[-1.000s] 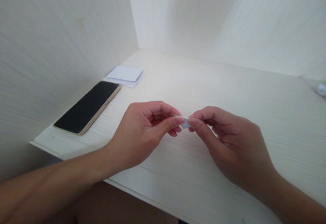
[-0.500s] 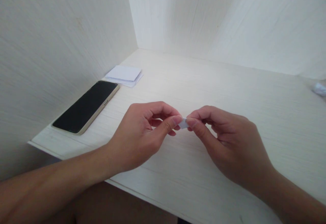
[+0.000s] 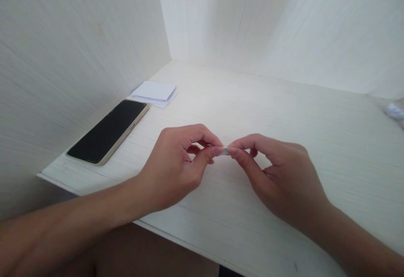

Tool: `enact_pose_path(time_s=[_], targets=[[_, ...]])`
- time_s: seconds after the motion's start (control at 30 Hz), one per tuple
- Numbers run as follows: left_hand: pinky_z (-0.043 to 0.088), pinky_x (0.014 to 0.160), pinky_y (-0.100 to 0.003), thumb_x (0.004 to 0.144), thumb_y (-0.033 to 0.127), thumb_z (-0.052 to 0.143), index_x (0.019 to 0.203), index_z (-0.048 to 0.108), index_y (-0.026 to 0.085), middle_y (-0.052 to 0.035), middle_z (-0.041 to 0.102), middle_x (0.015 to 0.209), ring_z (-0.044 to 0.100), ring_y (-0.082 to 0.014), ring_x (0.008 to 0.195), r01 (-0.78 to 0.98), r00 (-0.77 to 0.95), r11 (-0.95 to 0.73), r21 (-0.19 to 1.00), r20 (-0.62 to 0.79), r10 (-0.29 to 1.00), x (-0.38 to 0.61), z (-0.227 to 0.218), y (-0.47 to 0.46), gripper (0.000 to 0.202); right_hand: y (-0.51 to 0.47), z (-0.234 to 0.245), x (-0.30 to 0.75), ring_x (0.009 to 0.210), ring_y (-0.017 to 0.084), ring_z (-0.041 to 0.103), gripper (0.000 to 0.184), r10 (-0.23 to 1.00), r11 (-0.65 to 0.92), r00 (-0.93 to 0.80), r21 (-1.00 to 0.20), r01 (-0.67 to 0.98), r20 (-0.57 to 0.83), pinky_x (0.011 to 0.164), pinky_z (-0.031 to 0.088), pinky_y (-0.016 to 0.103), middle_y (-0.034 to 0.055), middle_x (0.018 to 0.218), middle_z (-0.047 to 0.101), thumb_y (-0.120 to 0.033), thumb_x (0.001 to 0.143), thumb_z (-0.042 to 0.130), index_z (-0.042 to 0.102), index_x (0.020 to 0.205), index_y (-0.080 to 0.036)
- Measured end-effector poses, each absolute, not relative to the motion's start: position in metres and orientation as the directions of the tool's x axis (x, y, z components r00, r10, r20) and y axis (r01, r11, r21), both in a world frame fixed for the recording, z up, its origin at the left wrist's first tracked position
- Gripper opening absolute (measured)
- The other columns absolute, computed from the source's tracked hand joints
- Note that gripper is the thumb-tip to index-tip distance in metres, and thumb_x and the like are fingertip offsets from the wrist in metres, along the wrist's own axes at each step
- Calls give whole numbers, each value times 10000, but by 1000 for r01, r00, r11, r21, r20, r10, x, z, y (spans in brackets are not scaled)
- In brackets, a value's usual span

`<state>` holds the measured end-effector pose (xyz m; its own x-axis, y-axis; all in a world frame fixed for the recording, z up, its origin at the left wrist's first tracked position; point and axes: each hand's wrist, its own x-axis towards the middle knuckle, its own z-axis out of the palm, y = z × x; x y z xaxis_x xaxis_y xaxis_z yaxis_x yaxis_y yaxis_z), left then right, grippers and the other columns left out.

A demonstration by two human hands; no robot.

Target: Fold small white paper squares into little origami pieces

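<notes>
A tiny folded white paper piece (image 3: 225,151) is pinched between both my hands just above the pale wooden desk (image 3: 284,113). My left hand (image 3: 179,165) grips its left end with thumb and forefinger, the other fingers curled in. My right hand (image 3: 277,176) pinches its right end the same way. The fingertips nearly meet, so only a sliver of the paper shows.
A black phone with a gold edge (image 3: 109,131) lies face up at the desk's left, against the side wall. Behind it sits a small stack of white paper squares (image 3: 154,93). A crumpled white scrap (image 3: 395,111) lies at the far right. White walls enclose the desk.
My fingertips have closed in on each other, so less of the paper piece shows than a second ago. Both hands stay in the same place over the desk.
</notes>
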<state>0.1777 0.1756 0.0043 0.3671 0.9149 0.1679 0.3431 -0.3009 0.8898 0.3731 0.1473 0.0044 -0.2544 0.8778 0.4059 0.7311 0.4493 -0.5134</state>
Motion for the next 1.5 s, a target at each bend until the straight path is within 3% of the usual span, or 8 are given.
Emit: enact_pose_path(time_s=[0.23,0.33,0.47,0.67,0.8,0.93,1.17,1.5], targets=[[545,509,-221,821,245,778,777,750,173,-11,747,746,627,-117,542,299,235,-197,934,128,963,169,6,188,89,166,6,392,703,198,705,146,921,244,64,-698,674,384,624,501,319,29,785,790,-231,917,696,741,778,-240],[554,510,-204,793,244,811,767,746,165,-10,736,727,628,-116,577,191,278,-101,976,45,960,170,5,189,106,166,4,388,718,181,695,193,963,245,-29,-834,495,266,634,514,300,34,788,779,-319,969,651,750,836,-219],[560,510,-185,801,241,814,774,739,160,-19,746,741,686,-140,687,71,374,25,997,-50,926,173,2,190,114,161,0,376,644,136,630,233,968,201,-217,-915,349,130,577,470,255,12,729,736,-370,972,647,757,881,-186],[618,565,-220,803,277,840,890,745,143,-23,755,758,743,-165,737,11,442,100,995,-94,892,175,-2,190,185,161,-4,375,558,109,555,264,976,7,-218,-992,127,-21,539,418,245,5,651,704,-383,903,710,704,736,-179],[673,703,-282,814,219,836,1094,745,154,-27,800,852,776,-167,779,-40,470,105,994,-74,880,174,-5,190,301,162,-5,377,585,108,606,245,966,-177,-209,-978,-114,-150,554,424,240,23,702,735,-358,839,762,676,701,-175],[669,748,-264,828,194,836,1075,773,156,-31,816,861,787,-156,829,-139,504,139,980,-51,862,173,-9,191,258,162,-4,379,597,101,615,246,944,-254,-270,-938,-236,-188,563,424,232,18,706,728,-335,844,781,670,705,-164],[652,760,-245,803,146,845,1003,806,149,-57,818,899,779,-145,823,-289,538,320,902,-123,834,173,-7,192,204,162,-8,381,735,106,651,232,951,-202,-283,-945,-258,-127,676,471,252,13,879,754,-351,824,845,783,985,-196],[639,785,-217,881,130,776,1021,813,94,-111,820,921,774,-143,807,-313,602,451,836,-193,775,169,-8,195,150,162,-11,379,799,123,662,236,960,-217,-242,-924,-313,-144,691,459,262,10,916,752,-420,781,885,790,864,-221]])
